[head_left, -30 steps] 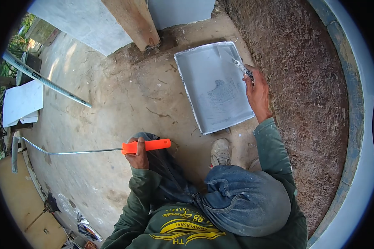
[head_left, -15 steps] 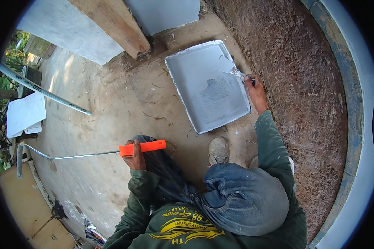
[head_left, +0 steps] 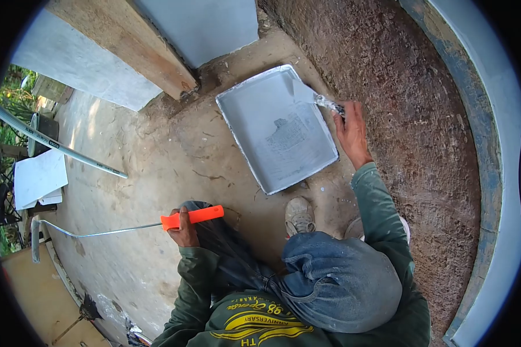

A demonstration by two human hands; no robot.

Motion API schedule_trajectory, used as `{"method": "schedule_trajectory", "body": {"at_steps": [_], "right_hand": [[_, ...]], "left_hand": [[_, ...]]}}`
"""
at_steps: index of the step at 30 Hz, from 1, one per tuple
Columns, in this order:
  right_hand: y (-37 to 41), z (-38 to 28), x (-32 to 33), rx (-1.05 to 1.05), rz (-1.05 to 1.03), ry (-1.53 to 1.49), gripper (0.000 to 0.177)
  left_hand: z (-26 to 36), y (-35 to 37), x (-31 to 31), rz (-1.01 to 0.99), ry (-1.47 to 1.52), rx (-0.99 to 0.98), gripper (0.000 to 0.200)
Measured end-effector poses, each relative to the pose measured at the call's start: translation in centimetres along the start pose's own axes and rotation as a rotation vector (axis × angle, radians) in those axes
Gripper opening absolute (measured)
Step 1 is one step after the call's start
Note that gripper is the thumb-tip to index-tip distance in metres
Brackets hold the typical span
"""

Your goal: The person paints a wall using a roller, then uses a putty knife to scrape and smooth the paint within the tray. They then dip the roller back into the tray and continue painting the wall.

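My left hand (head_left: pixel 183 231) is closed round the orange handle of a paint roller (head_left: pixel 192 217). Its thin bent metal rod runs to the left, ending in a narrow grey roller head. My right hand (head_left: pixel 353 134) grips a paint-smeared putty knife (head_left: pixel 329 104), whose pale, wedge-shaped blade reaches over the right side of a shallow rectangular tray (head_left: pixel 241 147). Light grey paint coats the tray, with a darker thin patch near its middle. The tray lies on the floor in front of my shoes.
A wooden post (head_left: pixel 130 43) stands beyond the tray beside pale wall panels. Rough brown ground (head_left: pixel 411 144) borders the concrete floor on the right. At left, a grey-green pole (head_left: pixel 69 151) juts in above white sheets (head_left: pixel 39 178). A dark brush-like object (head_left: pixel 88 308) lies lower left.
The putty knife and my right hand have shifted slightly away from the tray's right edge, the knife more level. The whole view has drifted a little; my left hand keeps its grip.
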State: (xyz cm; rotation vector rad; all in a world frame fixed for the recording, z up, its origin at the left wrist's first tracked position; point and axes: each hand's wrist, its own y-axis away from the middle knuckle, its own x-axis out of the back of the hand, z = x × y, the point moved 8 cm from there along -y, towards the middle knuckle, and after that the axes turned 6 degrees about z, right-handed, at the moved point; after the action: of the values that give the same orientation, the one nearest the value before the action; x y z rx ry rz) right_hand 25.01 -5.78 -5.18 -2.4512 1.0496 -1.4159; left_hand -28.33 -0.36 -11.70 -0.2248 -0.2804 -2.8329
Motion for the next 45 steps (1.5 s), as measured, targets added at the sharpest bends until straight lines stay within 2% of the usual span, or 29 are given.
{"method": "schedule_trajectory", "body": {"at_steps": [1,2,6,8,10,12,14,16,20,26,31,34,38,42,45], "right_hand": [[0.3,0.3,-0.6,-0.044,-0.082,0.017,0.025],[0.5,0.4,-0.4,-0.044,-0.077,0.021,0.025],[1.4,1.0,0.3,-0.009,0.090,-0.032,0.026],[2.2,4.1,-0.2,-0.259,0.016,-0.146,0.023],[3.4,7.0,-0.3,-0.257,0.035,-0.212,0.020],[7.0,10.8,-2.5,-0.766,-0.262,-0.500,0.018],[8.6,11.0,-1.9,-0.776,-0.266,-0.561,0.018],[10.5,11.6,-2.0,-0.884,-0.325,-0.598,0.020],[11.7,12.2,-2.5,-0.894,-0.359,-0.558,0.019],[10.5,12.3,-3.7,-0.986,-0.277,-0.744,0.013],[9.8,12.4,-4.2,-0.984,-0.236,-0.783,0.015],[10.7,12.8,-4.1,-0.980,-0.266,-0.792,0.015],[12.5,13.6,-3.4,-0.988,-0.389,-0.761,0.016],[13.2,13.5,-3.2,-0.964,-0.411,-0.673,0.018],[13.0,12.8,-2.9,-0.923,-0.352,-0.595,0.022]], "left_hand": [[0.2,0.1,-0.2,-0.010,0.001,-0.007,0.029],[0.2,0.2,-0.3,-0.015,0.005,-0.009,0.029],[-0.1,0.1,0.2,-0.007,-0.005,-0.037,0.030],[0.1,0.1,0.3,-0.007,-0.002,-0.054,0.031],[0.3,0.5,0.4,0.008,0.013,-0.048,0.031],[0.2,0.5,0.7,-0.004,0.025,-0.067,0.031],[0.2,0.7,0.9,-0.016,0.034,-0.084,0.031],[0.2,1.2,1.0,-0.023,0.057,-0.050,0.030],[1.6,3.1,0.5,-0.018,0.079,-0.099,0.029],[5.3,6.1,-1.3,-0.123,0.016,-0.131,0.028],[7.7,7.9,-2.5,-0.241,-0.081,-0.229,0.026],[7.5,8.0,-2.4,-0.284,-0.101,-0.199,0.024],[8.6,8.7,-2.9,-0.293,-0.097,-0.245,0.023],[8.3,9.1,-3.6,-0.328,-0.123,-0.267,0.024],[8.6,9.9,-4.2,-0.367,-0.157,-0.291,0.023]]}}
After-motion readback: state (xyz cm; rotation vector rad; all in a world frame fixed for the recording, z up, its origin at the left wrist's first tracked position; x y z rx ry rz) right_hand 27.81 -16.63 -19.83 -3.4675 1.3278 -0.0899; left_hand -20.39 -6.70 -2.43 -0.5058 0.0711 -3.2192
